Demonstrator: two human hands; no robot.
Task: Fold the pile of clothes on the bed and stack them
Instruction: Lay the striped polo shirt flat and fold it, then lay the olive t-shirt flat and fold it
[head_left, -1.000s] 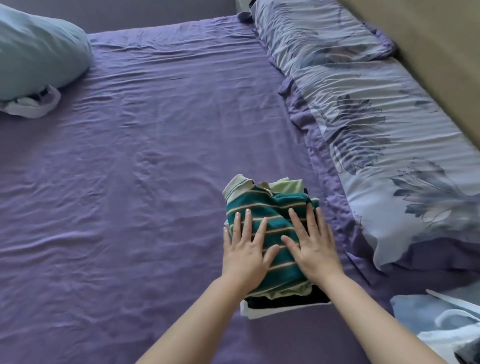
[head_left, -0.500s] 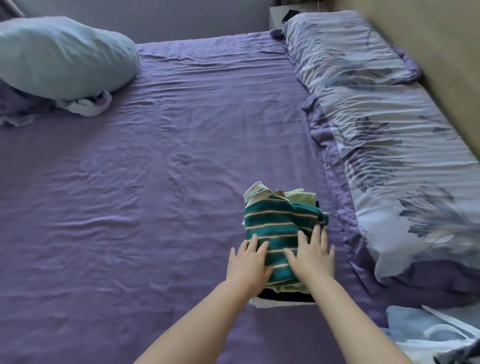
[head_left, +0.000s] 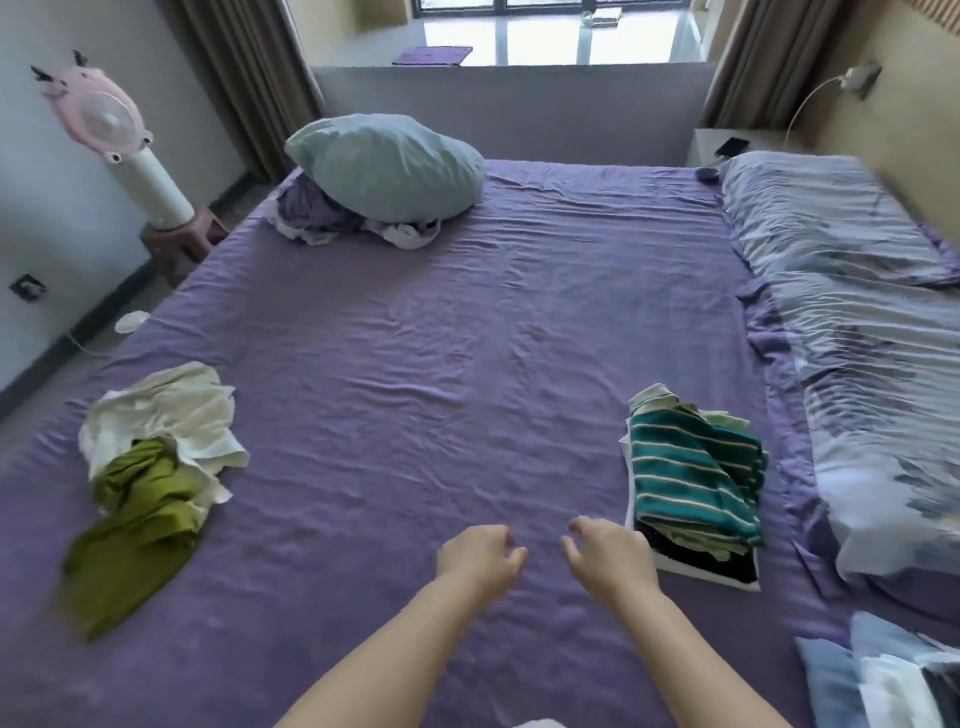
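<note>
A stack of folded clothes (head_left: 696, 483) lies on the right of the purple bed (head_left: 441, 364), topped by a teal shirt with cream stripes. At the left lies an unfolded pile (head_left: 156, 467) of white garments and an olive green one. My left hand (head_left: 480, 558) and right hand (head_left: 608, 558) hover over the sheet near the front, just left of the stack. Both hold nothing, and their fingers hang loosely curled.
A pale blue pillow (head_left: 384, 166) sits on crumpled purple and white fabric (head_left: 322, 218) at the far end. A floral duvet (head_left: 872, 332) runs along the right side. A pink fan (head_left: 109, 130) stands on a stool left of the bed.
Both hands have lifted off the striped shirt and drawn back to the left. The view has swung up and left, bringing the unfolded pile into sight.
</note>
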